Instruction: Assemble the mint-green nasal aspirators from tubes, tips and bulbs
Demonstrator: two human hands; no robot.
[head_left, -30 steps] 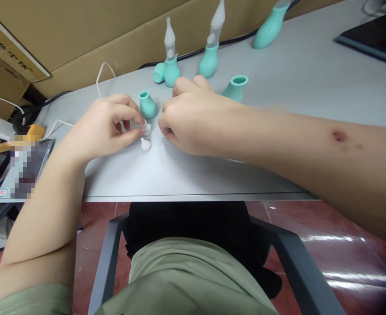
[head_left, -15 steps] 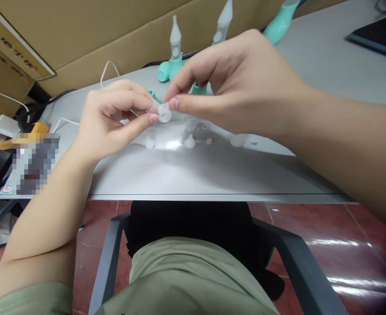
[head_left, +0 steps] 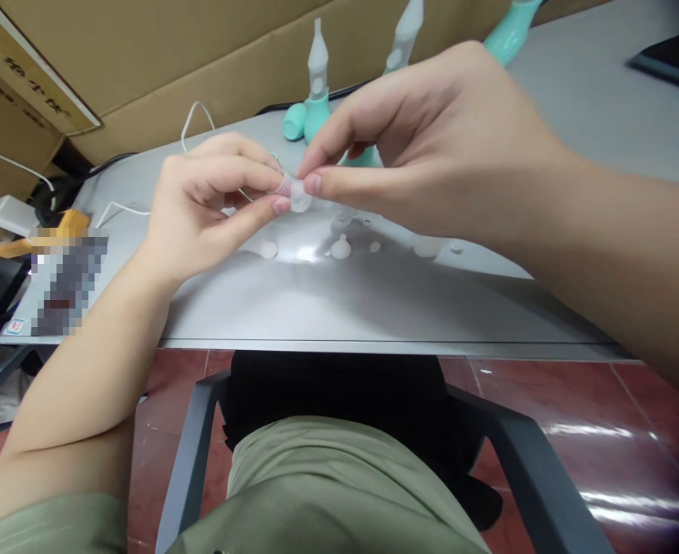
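My left hand point(head_left: 201, 200) pinches a small clear plastic tube point(head_left: 284, 186) between thumb and fingers, just above the table. At its right end sits a round translucent piece point(head_left: 301, 198), and the thumb and forefinger of my right hand point(head_left: 425, 146) close on its upper edge. Where one part ends and the other begins is hard to make out. Below the hands lie small translucent parts: a disc with a short spout point(head_left: 341, 247), a flat disc point(head_left: 375, 247) and a wider cup-like piece point(head_left: 427, 246).
Behind my hands stand teal bulb nasal aspirators with translucent tips point(head_left: 317, 65), point(head_left: 407, 35). A teal bulb point(head_left: 506, 35) is farther right. White cables and a charger point(head_left: 13, 215) lie left, near a blurred-out flat item point(head_left: 71, 281). Cardboard point(head_left: 201, 54) walls the back.
The view has shifted slightly, so the table things appear a little to the right. Both hands stay together on the plastic parts, with only a slight change in how the round piece is turned.
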